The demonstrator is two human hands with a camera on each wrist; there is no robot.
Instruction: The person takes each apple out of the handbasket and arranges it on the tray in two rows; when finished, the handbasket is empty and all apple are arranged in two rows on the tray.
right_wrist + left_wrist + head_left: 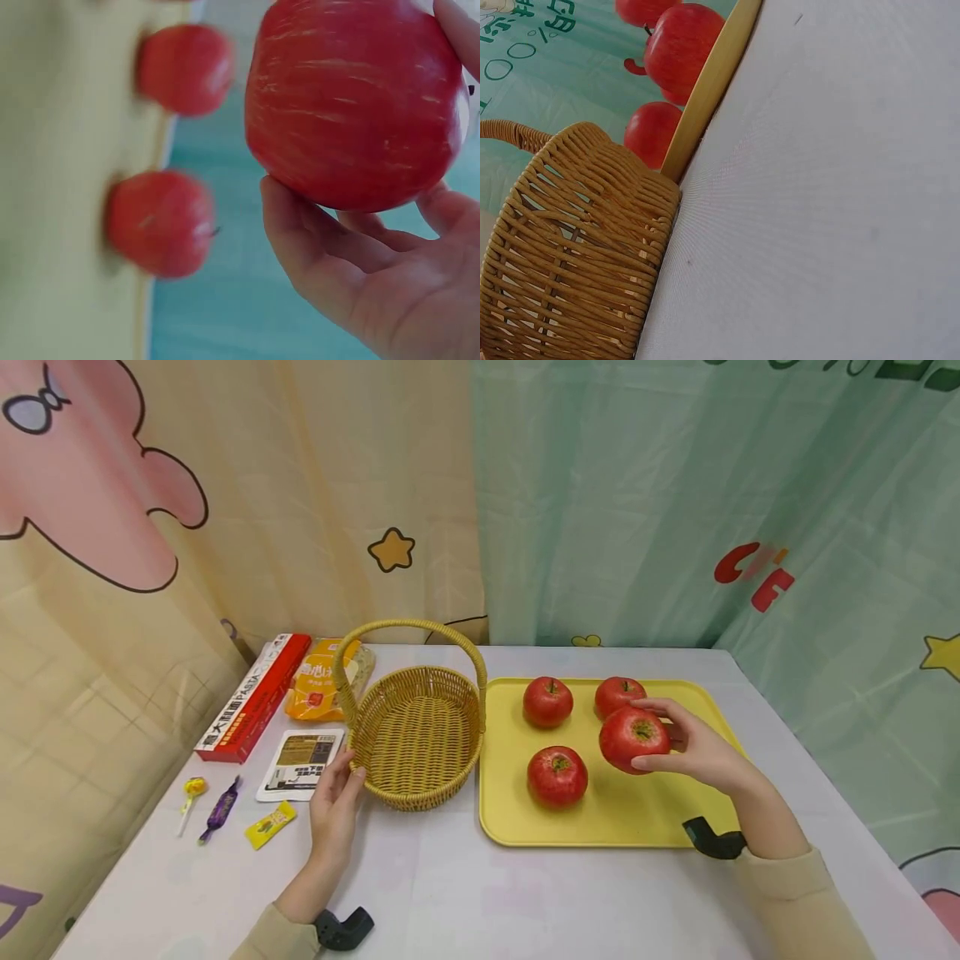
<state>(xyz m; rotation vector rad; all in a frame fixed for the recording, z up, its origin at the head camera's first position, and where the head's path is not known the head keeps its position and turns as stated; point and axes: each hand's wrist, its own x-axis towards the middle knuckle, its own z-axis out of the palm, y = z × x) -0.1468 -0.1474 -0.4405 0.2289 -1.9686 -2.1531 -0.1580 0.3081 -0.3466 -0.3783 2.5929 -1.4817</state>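
Observation:
My right hand (697,745) holds a red apple (634,739) between thumb and fingers, raised over the yellow tray (630,827). The right wrist view shows this apple (356,101) up close, with the fingertips against its side. Three more apples sit on the tray: one at the back left (547,702), one at the front left (557,777) and one behind the held apple (618,696). Left of the tray stands a wicker basket (416,735) with an arched handle, nothing inside it. My left hand (335,810) grips its front left rim, thumb on the edge.
Left of the basket lie a red pasta box (255,697), an orange food bag (318,681) and a white flat packet (300,766). Nearer are a lollipop (192,793), a purple wrapped candy (220,811) and a yellow sachet (271,825). A printed curtain (600,527) hangs behind the table.

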